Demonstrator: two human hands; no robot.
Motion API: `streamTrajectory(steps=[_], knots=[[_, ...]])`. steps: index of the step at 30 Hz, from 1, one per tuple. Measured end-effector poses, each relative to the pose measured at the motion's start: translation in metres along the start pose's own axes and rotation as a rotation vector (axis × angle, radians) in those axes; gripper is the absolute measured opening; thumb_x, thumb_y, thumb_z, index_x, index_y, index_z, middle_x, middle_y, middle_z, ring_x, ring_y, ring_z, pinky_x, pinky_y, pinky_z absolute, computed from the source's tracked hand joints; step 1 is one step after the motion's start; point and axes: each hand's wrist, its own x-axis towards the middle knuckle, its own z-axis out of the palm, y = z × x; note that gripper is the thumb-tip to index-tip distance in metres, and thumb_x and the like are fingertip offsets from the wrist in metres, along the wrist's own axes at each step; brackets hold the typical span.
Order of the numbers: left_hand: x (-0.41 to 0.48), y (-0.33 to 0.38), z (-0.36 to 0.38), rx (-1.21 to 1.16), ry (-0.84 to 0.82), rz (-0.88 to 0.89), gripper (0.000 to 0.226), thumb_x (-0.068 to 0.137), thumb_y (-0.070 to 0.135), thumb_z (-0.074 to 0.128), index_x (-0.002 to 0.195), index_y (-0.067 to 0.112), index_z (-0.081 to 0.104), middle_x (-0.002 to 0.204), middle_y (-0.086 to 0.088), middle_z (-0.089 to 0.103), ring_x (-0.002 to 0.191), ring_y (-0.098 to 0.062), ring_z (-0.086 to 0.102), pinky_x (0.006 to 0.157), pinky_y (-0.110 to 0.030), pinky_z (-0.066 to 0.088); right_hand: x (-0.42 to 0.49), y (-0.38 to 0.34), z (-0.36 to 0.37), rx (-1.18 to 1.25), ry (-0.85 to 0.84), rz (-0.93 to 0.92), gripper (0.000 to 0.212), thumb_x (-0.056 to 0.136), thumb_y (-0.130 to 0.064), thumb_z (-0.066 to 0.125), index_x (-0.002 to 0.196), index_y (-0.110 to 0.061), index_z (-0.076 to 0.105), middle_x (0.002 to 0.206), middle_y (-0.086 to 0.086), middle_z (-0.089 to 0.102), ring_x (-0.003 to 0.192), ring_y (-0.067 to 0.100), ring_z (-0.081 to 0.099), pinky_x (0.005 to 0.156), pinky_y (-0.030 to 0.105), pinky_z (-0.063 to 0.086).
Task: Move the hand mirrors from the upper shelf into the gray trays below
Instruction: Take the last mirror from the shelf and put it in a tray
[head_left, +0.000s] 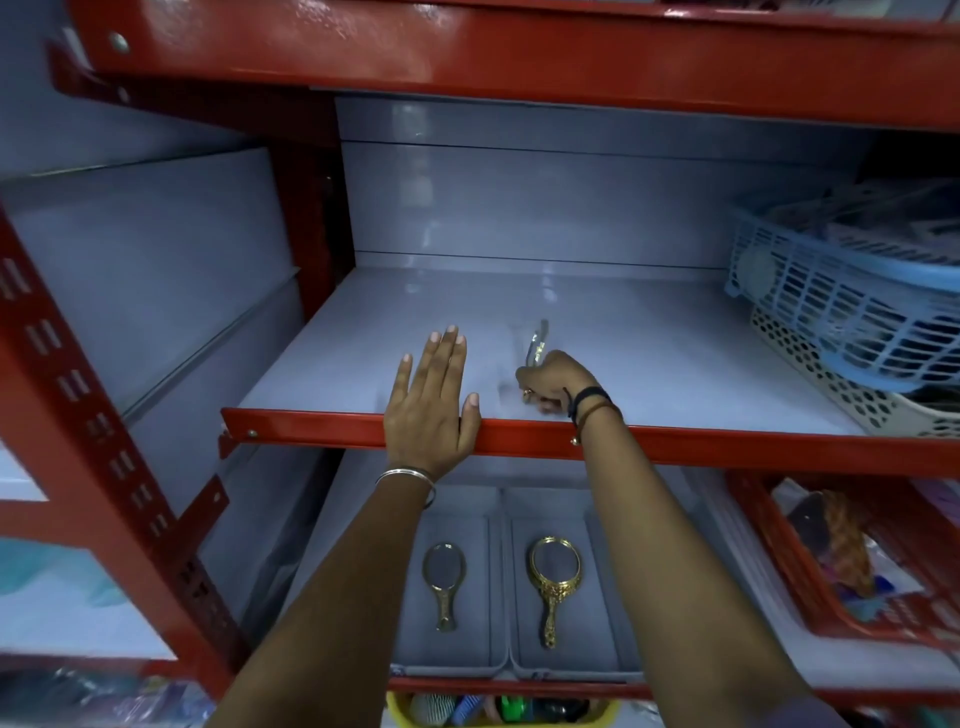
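Observation:
On the upper shelf (675, 358), my right hand (556, 379) is closed around the handle of a hand mirror (537, 343), whose head stands on edge above my fist. My left hand (434, 400) lies flat with fingers spread on the shelf's red front edge, holding nothing. Below, two gray trays sit side by side. The left tray (470, 644) holds a small gold hand mirror (443, 582). The right tray (587, 649) holds a larger ornate gold hand mirror (553, 582).
A blue mesh basket (831, 312) stacked on a beige one (852, 395) fills the upper shelf's right end. A red basket (810, 587) of items stands right of the trays. Red uprights (104, 441) frame the left. A yellow bin (498, 712) sits lowest.

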Motion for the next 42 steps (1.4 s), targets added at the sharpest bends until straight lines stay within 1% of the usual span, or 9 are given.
streamTrajectory(steps=[3,8,13,20,23,27,30,38,42], knots=[[0.0,-0.001,-0.004,-0.011,-0.039,-0.001,0.065,0.084,0.034,0.038,0.143,0.007,0.039,0.15,-0.008,0.041,0.14,-0.021,0.036,0.115,-0.038,0.02,-0.011,0.007,-0.008,0.249,-0.026,-0.02,0.013,0.089,-0.004,0.054,0.076,-0.005,0.054,0.065,0.009,0.058,0.021,0.003,0.046,0.031,0.011,0.039],[-0.003,-0.002,-0.015,-0.034,-0.072,0.011,0.062,0.089,0.033,0.033,0.146,0.009,0.034,0.154,-0.006,0.034,0.144,-0.02,0.03,0.117,-0.04,0.02,-0.061,0.014,-0.02,0.378,-0.088,-0.219,0.013,0.088,-0.018,0.062,0.077,-0.013,0.061,0.07,0.002,0.063,0.049,0.006,0.058,0.039,0.012,0.042],[-0.013,-0.026,-0.02,0.029,-0.063,-0.025,0.059,0.09,0.03,0.033,0.143,0.007,0.039,0.151,-0.008,0.039,0.141,-0.023,0.036,0.115,-0.039,0.019,-0.119,0.044,-0.011,0.355,-0.337,-0.331,0.011,0.088,-0.018,0.062,0.077,-0.019,0.062,0.065,-0.008,0.067,0.051,0.001,0.061,0.043,0.012,0.037],[-0.012,-0.031,-0.015,0.035,-0.014,0.015,0.058,0.09,0.029,0.032,0.142,0.005,0.04,0.149,-0.01,0.042,0.139,-0.024,0.038,0.115,-0.037,0.015,-0.117,0.133,0.048,0.209,-0.687,-0.075,0.011,0.085,-0.018,0.067,0.074,-0.021,0.067,0.069,-0.007,0.069,0.061,0.005,0.066,0.057,0.014,0.052],[-0.011,-0.033,-0.009,0.052,0.024,0.016,0.058,0.09,0.029,0.031,0.142,0.005,0.04,0.149,-0.011,0.043,0.139,-0.024,0.038,0.117,-0.034,0.013,-0.095,0.168,0.085,0.217,-0.673,0.117,0.009,0.083,-0.015,0.068,0.075,-0.014,0.063,0.075,0.0,0.064,0.068,0.008,0.063,0.062,0.017,0.057],[-0.01,-0.036,0.0,0.082,0.096,0.024,0.058,0.089,0.029,0.033,0.141,0.004,0.04,0.148,-0.011,0.043,0.139,-0.022,0.036,0.121,-0.024,-0.004,-0.07,0.188,0.134,0.257,-0.55,0.277,0.016,0.086,-0.001,0.061,0.071,-0.006,0.06,0.082,0.009,0.061,0.066,0.012,0.061,0.05,0.016,0.056],[-0.01,-0.038,0.004,0.115,0.128,0.036,0.058,0.089,0.029,0.033,0.141,0.004,0.04,0.148,-0.011,0.044,0.139,-0.022,0.035,0.121,-0.024,-0.003,-0.052,0.188,0.167,0.299,-0.468,0.345,0.025,0.088,0.008,0.053,0.066,-0.004,0.054,0.073,0.009,0.058,0.065,0.016,0.059,0.048,0.019,0.057],[-0.01,-0.041,0.009,0.122,0.163,0.055,0.058,0.089,0.03,0.032,0.14,0.005,0.037,0.147,-0.012,0.046,0.138,-0.021,0.032,0.121,-0.024,-0.003,-0.018,0.192,0.221,0.372,-0.312,0.448,0.032,0.086,0.009,0.056,0.061,-0.01,0.047,0.081,0.009,0.058,0.081,0.024,0.059,0.084,0.041,0.056],[-0.01,-0.041,0.01,0.115,0.162,0.063,0.058,0.089,0.03,0.031,0.14,0.004,0.041,0.146,-0.011,0.046,0.138,-0.021,0.035,0.121,-0.024,-0.003,-0.019,0.196,0.231,0.432,-0.26,0.499,0.028,0.083,0.009,0.061,0.061,-0.008,0.053,0.069,0.009,0.057,0.057,0.017,0.06,0.049,0.03,0.057]])
